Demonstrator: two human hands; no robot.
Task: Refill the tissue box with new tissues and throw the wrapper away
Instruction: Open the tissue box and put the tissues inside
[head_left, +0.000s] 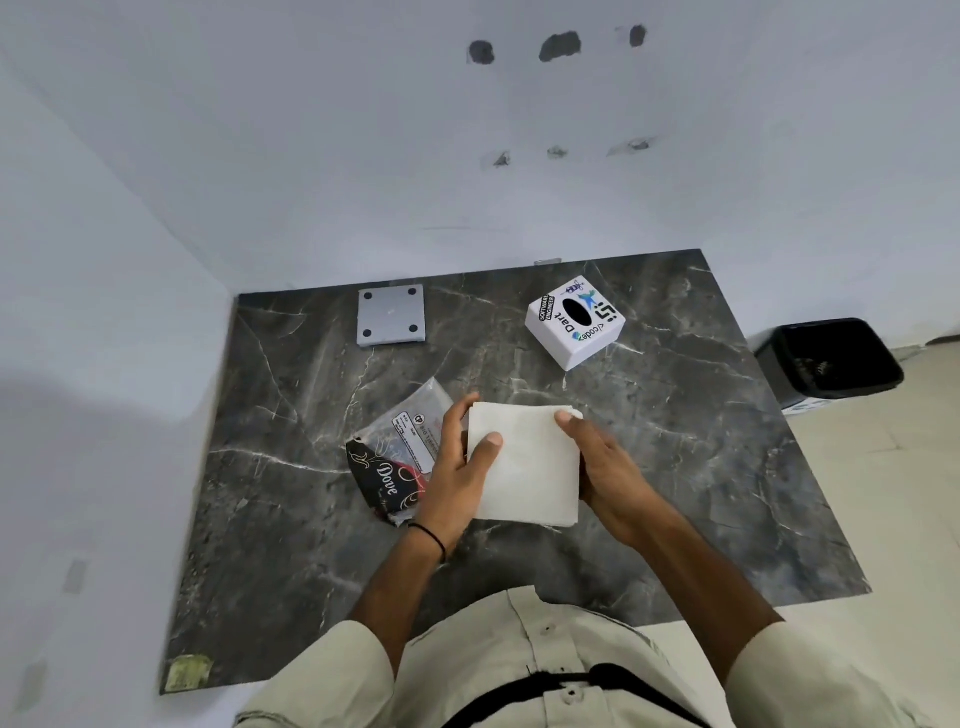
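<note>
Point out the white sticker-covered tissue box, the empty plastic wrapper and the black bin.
White sticker-covered tissue box (575, 323): head view, top face at the black oval slot.
Empty plastic wrapper (387, 475): head view, dark printed end.
Black bin (827, 362): head view, inner opening.

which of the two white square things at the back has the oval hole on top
The tissue box on the right, covered in stickers; the flat grey-white plate to its left only shows four small dark dots.
</note>
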